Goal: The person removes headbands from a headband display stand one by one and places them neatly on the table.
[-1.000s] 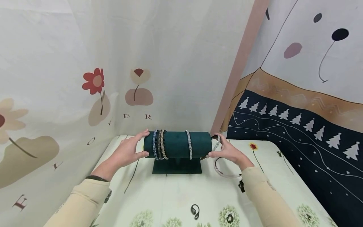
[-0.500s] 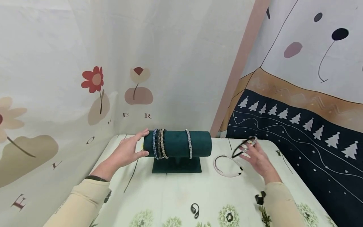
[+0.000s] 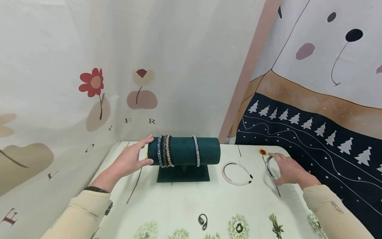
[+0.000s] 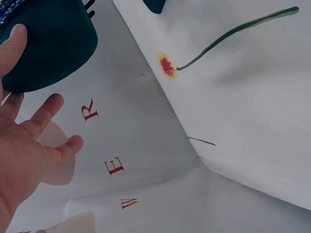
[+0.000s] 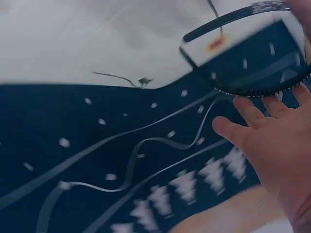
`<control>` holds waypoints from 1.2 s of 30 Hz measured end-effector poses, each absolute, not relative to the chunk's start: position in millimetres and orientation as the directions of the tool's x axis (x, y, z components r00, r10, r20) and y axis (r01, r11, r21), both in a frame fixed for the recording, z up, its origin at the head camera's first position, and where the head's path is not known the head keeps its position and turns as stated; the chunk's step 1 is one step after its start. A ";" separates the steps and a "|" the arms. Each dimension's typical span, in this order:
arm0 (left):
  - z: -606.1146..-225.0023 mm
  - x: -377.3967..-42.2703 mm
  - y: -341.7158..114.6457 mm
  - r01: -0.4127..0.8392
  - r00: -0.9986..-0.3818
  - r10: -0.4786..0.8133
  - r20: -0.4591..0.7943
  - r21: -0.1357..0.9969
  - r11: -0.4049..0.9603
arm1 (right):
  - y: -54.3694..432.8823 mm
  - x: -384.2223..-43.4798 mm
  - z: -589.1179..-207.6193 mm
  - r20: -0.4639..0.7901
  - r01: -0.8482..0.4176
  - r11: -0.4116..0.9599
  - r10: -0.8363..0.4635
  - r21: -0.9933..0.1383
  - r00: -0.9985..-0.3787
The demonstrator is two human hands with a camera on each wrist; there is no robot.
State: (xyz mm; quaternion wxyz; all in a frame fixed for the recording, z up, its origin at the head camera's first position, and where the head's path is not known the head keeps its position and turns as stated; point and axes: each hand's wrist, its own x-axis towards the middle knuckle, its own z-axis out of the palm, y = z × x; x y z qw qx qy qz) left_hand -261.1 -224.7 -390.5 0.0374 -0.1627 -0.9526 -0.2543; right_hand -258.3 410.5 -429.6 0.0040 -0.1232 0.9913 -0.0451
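Note:
A dark green cylindrical headband stand (image 3: 182, 151) carries several glittery headbands: blue (image 3: 160, 151) and beige (image 3: 168, 151) ones at its left, a silver one (image 3: 196, 151) at its right. My left hand (image 3: 126, 162) rests against the stand's left end, thumb on the front and fingers spread; the left wrist view shows these fingers (image 4: 46, 111) fairly straight. Away to the right, my right hand (image 3: 290, 170) holds a black headband with glittery trim and inner teeth (image 3: 270, 168) between thumb and fingers. The right wrist view shows this headband (image 5: 209, 31) above several fingers.
A pale pink headband (image 3: 235, 182) lies on the table (image 3: 176, 202) right of the stand. A small black ear-hook-shaped item (image 3: 203, 221) lies near the front. Patterned curtains (image 3: 185, 66) hang close behind the table.
My right hand has left the stand's right end with the black headband and moved right, turning it. My left hand stays at the stand's left end.

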 end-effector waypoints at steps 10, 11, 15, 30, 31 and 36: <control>-388.3 -259.4 -223.4 0.323 -0.946 0.289 0.144 0.463 0.825 | 376.4 -279.4 -454.6 -0.096 -0.338 0.931 -0.327 0.137 -0.940; -388.9 -260.1 -223.6 0.324 -0.946 0.290 0.145 0.462 0.825 | 374.5 -281.6 -456.7 -0.111 -0.336 0.933 -0.323 0.132 -0.940; -389.7 -261.3 -224.1 0.329 -0.944 0.292 0.153 0.462 0.824 | 366.7 -288.9 -462.1 -0.146 -0.342 0.933 -0.325 0.112 -0.934; -389.6 -260.8 -224.4 0.325 -0.946 0.289 0.150 0.461 0.825 | 355.4 -295.5 -463.0 -0.224 -0.278 0.960 -0.265 0.029 -0.938; -389.7 -260.6 -224.5 0.324 -0.946 0.287 0.149 0.462 0.826 | 356.1 -297.4 -464.6 -0.225 -0.280 0.959 -0.265 0.034 -0.937; -390.2 -259.8 -224.4 0.320 -0.947 0.283 0.150 0.459 0.829 | 357.0 -302.3 -465.3 -0.223 -0.293 0.954 -0.274 0.056 -0.935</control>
